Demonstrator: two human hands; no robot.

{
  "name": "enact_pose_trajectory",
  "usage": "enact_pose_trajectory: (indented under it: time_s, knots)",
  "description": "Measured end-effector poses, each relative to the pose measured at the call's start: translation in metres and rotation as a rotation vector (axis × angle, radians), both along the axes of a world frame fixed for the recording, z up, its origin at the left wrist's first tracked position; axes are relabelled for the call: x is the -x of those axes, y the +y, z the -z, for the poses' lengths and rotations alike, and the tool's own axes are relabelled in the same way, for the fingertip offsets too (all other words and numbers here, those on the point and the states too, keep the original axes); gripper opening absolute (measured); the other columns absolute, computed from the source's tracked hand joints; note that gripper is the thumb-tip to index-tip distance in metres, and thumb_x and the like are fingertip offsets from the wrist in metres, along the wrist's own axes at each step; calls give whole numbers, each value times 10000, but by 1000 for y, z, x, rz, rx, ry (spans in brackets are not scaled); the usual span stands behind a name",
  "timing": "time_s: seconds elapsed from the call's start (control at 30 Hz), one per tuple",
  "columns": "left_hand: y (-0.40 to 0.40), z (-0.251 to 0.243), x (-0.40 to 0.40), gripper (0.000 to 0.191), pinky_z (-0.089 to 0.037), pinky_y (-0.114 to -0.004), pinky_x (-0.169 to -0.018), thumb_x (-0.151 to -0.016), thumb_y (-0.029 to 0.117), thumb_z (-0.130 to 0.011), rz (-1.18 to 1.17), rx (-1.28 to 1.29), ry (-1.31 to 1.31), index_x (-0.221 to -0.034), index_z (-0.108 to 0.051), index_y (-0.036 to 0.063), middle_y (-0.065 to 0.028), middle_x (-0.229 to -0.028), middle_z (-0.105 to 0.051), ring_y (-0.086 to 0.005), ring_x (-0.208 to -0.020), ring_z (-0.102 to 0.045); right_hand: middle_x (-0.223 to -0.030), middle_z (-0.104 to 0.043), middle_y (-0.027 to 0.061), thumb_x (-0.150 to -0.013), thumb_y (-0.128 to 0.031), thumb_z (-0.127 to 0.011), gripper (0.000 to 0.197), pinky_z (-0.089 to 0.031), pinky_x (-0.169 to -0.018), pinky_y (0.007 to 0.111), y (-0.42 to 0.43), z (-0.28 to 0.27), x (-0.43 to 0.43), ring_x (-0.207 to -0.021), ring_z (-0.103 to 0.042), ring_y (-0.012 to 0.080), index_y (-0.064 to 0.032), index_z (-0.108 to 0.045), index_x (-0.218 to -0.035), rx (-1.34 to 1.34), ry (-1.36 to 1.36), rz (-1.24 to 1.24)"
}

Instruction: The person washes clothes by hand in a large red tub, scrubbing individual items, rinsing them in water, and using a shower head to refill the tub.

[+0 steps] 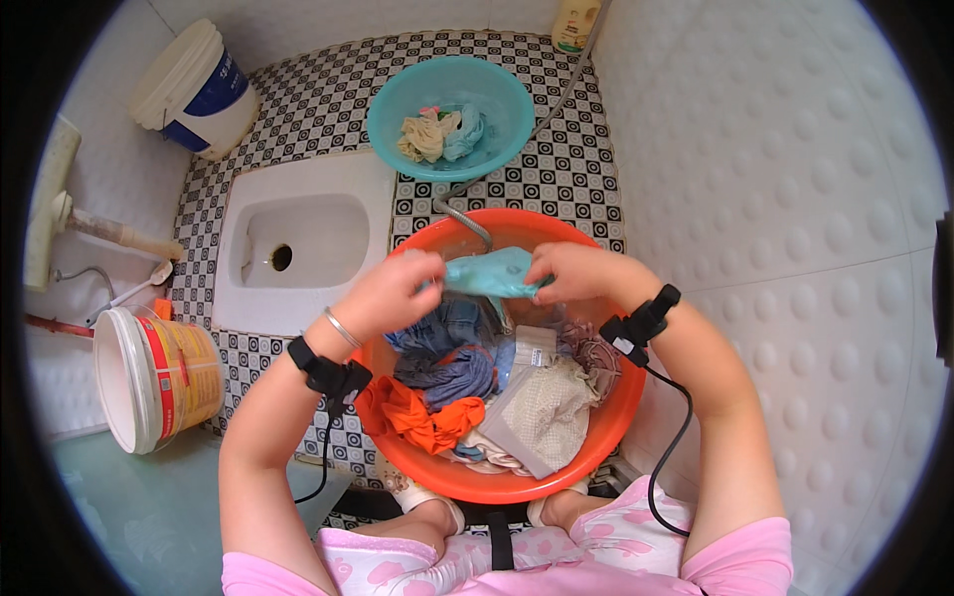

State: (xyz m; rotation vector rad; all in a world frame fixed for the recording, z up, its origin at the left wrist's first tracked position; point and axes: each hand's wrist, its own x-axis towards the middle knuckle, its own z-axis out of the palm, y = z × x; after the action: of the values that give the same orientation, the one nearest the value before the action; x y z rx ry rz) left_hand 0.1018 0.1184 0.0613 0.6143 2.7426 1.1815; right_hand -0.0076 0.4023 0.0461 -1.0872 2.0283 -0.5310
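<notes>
A wet light-blue cloth is stretched between my two hands above the far part of an orange plastic basin. My left hand pinches its left end, and my right hand grips its right end. Under them in the basin lie blue denim, a grey-blue cloth, an orange garment, a cream textured cloth with a grey border and a mauve lacy cloth. A metal shower hose runs over the basin's far rim.
Beyond stands a turquoise basin holding beige and light-blue cloths. A squat toilet is set in the tiled floor at left. Two plastic buckets stand left. A bottle stands by the far wall.
</notes>
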Motion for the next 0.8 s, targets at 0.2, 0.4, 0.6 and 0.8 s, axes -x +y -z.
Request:
enact_pose_trajectory:
  time_s: [0.2, 0.4, 0.6, 0.8]
  knots:
    - [6, 53, -23, 301, -481, -414, -895, -865, 222, -590, 71, 313, -115, -1138, -612, 99, -155, -1117, -602, -368, -1058, -565, -1232, -590, 249, -905, -414, -555, 554, -479, -911, 398, 11, 69, -16, -1114, -590, 348, -12, -552, -1286, -172, -96, 540]
    - [45, 107, 7, 485, -432, -385, -979, -980, 433, -439, -660, -697, -905, -1318, -482, 88, -108, -1329, -539, -304, -1218, -509, -1337, -497, 221, -937, -361, -516, 633, -454, -963, 376, -52, 163, -46, -1178, -529, 333, 0, -326, -1422, 86, -418, 1133]
    - [46, 78, 5, 428, -439, -387, -979, -1010, 403, -405, -673, -1162, -1142, -1267, -521, 81, -69, -1230, -585, -203, -1120, -559, -1056, -589, 217, -934, -175, -505, 303, -467, -848, 419, -115, 66, -74, -994, -566, 347, 22, -470, -1163, 551, -258, 823]
    - [40, 96, 6, 281, -477, -387, -885, -981, 260, -485, -616, -1045, -775, -1116, -550, 22, -83, -1070, -632, -202, -989, -599, -998, -559, 273, -861, -124, -564, 227, -453, -827, 495, -95, 60, -61, -954, -544, 444, 33, -506, -1013, 532, 284, 574]
